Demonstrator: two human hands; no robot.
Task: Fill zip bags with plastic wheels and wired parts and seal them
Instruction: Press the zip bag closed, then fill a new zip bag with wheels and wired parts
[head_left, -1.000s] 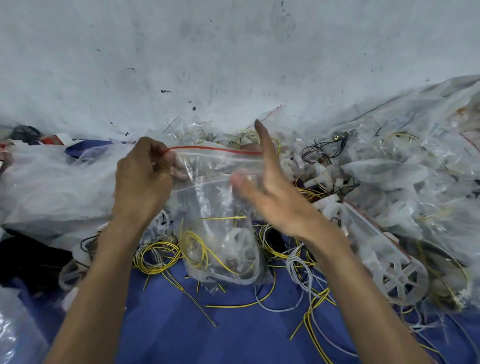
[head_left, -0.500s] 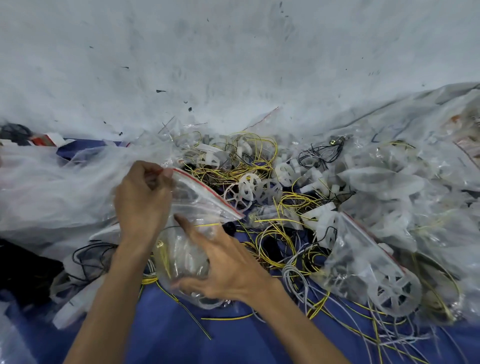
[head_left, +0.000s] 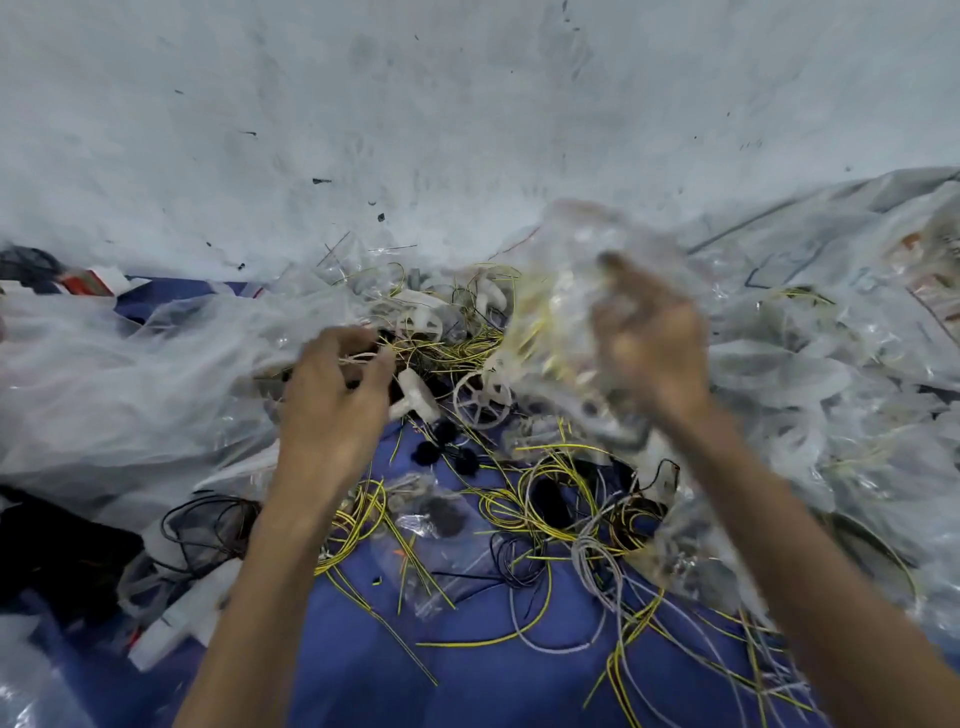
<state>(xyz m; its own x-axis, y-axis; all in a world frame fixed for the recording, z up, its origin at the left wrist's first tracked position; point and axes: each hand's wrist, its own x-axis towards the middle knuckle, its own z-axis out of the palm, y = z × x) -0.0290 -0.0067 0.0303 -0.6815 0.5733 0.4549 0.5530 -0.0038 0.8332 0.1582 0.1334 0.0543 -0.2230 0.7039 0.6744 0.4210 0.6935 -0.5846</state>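
Observation:
My right hand (head_left: 644, 343) grips a filled clear zip bag (head_left: 561, 322), blurred by motion, lifted at centre right over the heap. Yellow wire and white parts show through the bag. My left hand (head_left: 337, 400) reaches into the loose pile at centre, its fingers curled around thin wires (head_left: 358, 358). White plastic wheels (head_left: 480, 397) and tangled yellow wired parts (head_left: 545, 499) lie on the blue cloth (head_left: 467, 670) between my arms.
A heap of filled clear bags (head_left: 841, 374) covers the right side. A large translucent plastic sheet (head_left: 119, 395) lies on the left, with dark items below it. A pale wall (head_left: 415, 104) rises behind. Small empty zip bags (head_left: 415, 525) lie among the wires.
The bag left my left hand and now rides in my right hand, swung up to the right. My left hand moved right into the loose wires. The camera tilted slightly.

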